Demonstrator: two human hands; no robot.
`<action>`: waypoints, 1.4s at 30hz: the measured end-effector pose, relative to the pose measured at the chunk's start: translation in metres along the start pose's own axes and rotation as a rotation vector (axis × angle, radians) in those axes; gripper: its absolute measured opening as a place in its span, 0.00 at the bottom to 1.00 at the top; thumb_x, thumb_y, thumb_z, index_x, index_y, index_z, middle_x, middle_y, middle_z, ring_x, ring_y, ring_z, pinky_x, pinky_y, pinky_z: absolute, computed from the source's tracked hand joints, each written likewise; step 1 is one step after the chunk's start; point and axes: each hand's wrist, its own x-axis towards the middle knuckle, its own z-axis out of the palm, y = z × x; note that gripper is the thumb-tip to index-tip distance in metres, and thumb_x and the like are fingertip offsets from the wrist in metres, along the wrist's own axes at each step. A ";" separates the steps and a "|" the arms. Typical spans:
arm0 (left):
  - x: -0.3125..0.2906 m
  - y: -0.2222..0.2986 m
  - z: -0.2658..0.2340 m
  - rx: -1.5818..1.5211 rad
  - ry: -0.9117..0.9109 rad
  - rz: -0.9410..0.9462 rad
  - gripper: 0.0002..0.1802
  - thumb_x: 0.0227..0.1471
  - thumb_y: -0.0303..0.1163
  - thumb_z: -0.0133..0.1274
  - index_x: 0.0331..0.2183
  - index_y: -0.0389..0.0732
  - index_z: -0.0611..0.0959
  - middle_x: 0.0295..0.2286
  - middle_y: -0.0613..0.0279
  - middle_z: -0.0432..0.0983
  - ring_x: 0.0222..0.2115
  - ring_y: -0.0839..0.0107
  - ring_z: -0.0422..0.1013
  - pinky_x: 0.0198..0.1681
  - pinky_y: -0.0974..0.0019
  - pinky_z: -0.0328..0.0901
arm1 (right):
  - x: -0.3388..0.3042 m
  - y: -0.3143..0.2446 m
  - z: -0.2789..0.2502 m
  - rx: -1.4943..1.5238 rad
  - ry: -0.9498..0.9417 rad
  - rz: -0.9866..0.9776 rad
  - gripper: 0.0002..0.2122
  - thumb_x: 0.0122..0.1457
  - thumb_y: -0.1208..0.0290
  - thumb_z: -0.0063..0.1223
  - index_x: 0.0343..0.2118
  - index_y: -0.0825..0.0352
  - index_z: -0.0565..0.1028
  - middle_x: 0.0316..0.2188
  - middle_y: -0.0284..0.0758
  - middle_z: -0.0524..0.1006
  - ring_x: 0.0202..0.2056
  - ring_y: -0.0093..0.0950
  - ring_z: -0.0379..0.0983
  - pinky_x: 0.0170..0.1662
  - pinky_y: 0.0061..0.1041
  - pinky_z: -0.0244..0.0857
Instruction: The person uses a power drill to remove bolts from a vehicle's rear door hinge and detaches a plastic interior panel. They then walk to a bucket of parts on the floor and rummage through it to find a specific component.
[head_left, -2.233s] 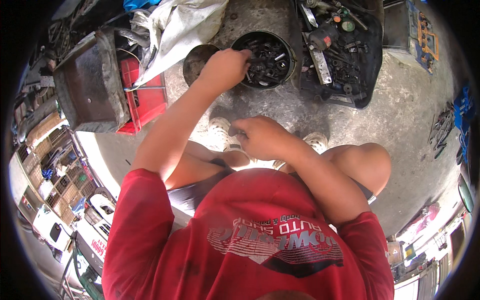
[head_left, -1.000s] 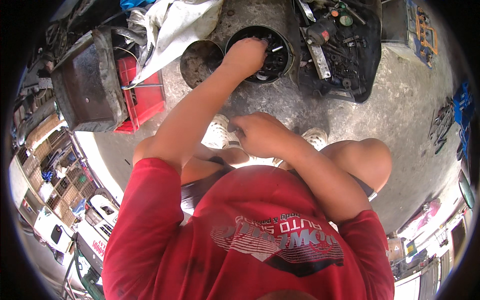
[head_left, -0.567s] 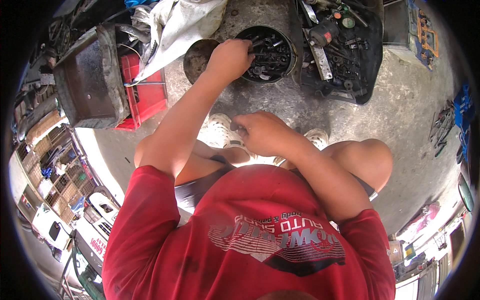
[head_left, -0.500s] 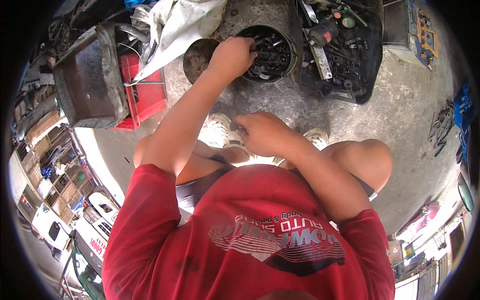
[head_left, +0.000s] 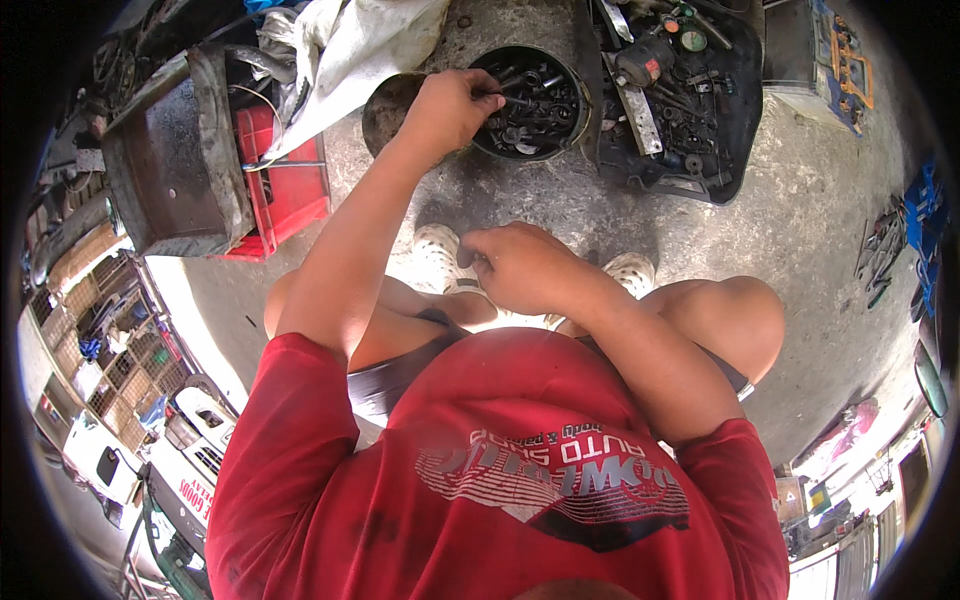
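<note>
My left hand (head_left: 447, 112) is over the left rim of a round dark tub (head_left: 583, 118) full of bolts and other small metal parts (head_left: 535, 112). Its fingers are pinched together beside a dark, rod-like piece. Whether that piece is held or lies in the pile is hard to see. Between my knees, above my shoes, my right hand (head_left: 525, 268) is closed with curled fingers. Something dark shows by its fingertips, too small to name. A round, rusty-brown lid or pan (head_left: 385, 115) lies left of the tub, partly behind my left hand.
Right of the tub lies a black tray (head_left: 735, 185) heaped with greasy parts and a metal strip (head_left: 640, 120). To the left are a dark metal pan (head_left: 175, 190), a red crate (head_left: 300, 205) and a white sack (head_left: 355, 60). Tools (head_left: 878, 250) lie at far right.
My left hand has drawn back slightly left over the tub's rim, uncovering more of the parts. The right hand has stayed in place.
</note>
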 end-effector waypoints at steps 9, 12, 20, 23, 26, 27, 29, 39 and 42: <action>0.008 0.017 0.045 0.298 0.168 0.403 0.27 0.53 0.41 0.63 0.54 0.48 0.82 0.50 0.54 0.79 0.54 0.50 0.72 0.56 0.51 0.70 | 0.000 0.000 0.008 -0.027 0.039 -0.008 0.12 0.59 0.72 0.50 0.43 0.66 0.80 0.38 0.49 0.82 0.44 0.51 0.78 0.49 0.47 0.70; 0.024 0.022 0.073 0.370 0.141 0.332 0.33 0.53 0.48 0.62 0.58 0.46 0.79 0.51 0.52 0.79 0.55 0.52 0.72 0.59 0.52 0.69 | 0.000 -0.006 0.006 -0.017 -0.006 0.035 0.12 0.59 0.72 0.50 0.44 0.66 0.80 0.38 0.49 0.82 0.44 0.51 0.78 0.48 0.47 0.70; 0.007 0.011 0.046 0.559 -0.109 0.192 0.27 0.55 0.53 0.60 0.47 0.43 0.87 0.49 0.52 0.80 0.53 0.56 0.75 0.54 0.53 0.72 | -0.001 0.002 0.009 -0.027 0.037 0.017 0.13 0.60 0.71 0.51 0.46 0.67 0.80 0.39 0.50 0.82 0.45 0.52 0.78 0.49 0.48 0.70; 0.005 0.008 0.031 0.596 -0.146 0.175 0.24 0.55 0.52 0.61 0.44 0.43 0.89 0.47 0.54 0.80 0.52 0.56 0.75 0.53 0.53 0.73 | 0.001 0.001 0.009 -0.037 0.047 0.010 0.13 0.60 0.71 0.50 0.46 0.67 0.80 0.39 0.50 0.82 0.45 0.52 0.78 0.50 0.49 0.70; 0.007 0.018 0.031 0.610 -0.090 0.186 0.23 0.54 0.49 0.63 0.45 0.44 0.88 0.45 0.55 0.80 0.50 0.56 0.75 0.52 0.53 0.73 | 0.001 0.000 0.010 -0.034 0.026 0.018 0.13 0.60 0.71 0.50 0.46 0.67 0.80 0.40 0.50 0.82 0.45 0.52 0.77 0.50 0.49 0.69; 0.007 0.021 0.032 0.600 -0.045 0.201 0.23 0.53 0.49 0.63 0.45 0.44 0.88 0.44 0.56 0.79 0.50 0.56 0.75 0.51 0.54 0.74 | 0.002 0.000 0.009 -0.038 0.012 0.013 0.13 0.60 0.71 0.50 0.46 0.67 0.80 0.40 0.50 0.82 0.45 0.52 0.77 0.50 0.49 0.69; 0.015 0.019 0.042 0.519 0.210 0.278 0.22 0.53 0.47 0.64 0.46 0.45 0.87 0.44 0.56 0.79 0.50 0.55 0.75 0.51 0.53 0.74 | 0.003 0.000 0.009 -0.046 -0.004 0.012 0.13 0.60 0.71 0.50 0.46 0.68 0.80 0.39 0.50 0.82 0.45 0.52 0.77 0.50 0.49 0.69; 0.045 0.002 0.084 0.566 0.408 0.531 0.19 0.50 0.35 0.64 0.46 0.49 0.86 0.43 0.61 0.76 0.49 0.58 0.72 0.49 0.55 0.74 | 0.003 0.001 0.006 -0.035 0.016 0.035 0.13 0.59 0.72 0.50 0.44 0.68 0.81 0.38 0.50 0.82 0.44 0.52 0.78 0.49 0.49 0.70; 0.045 0.007 0.084 0.578 0.421 0.508 0.17 0.49 0.33 0.63 0.44 0.49 0.87 0.43 0.63 0.76 0.49 0.60 0.72 0.49 0.57 0.73 | 0.003 0.001 0.004 -0.022 0.017 0.051 0.13 0.59 0.73 0.50 0.44 0.67 0.81 0.38 0.50 0.82 0.43 0.51 0.78 0.48 0.48 0.70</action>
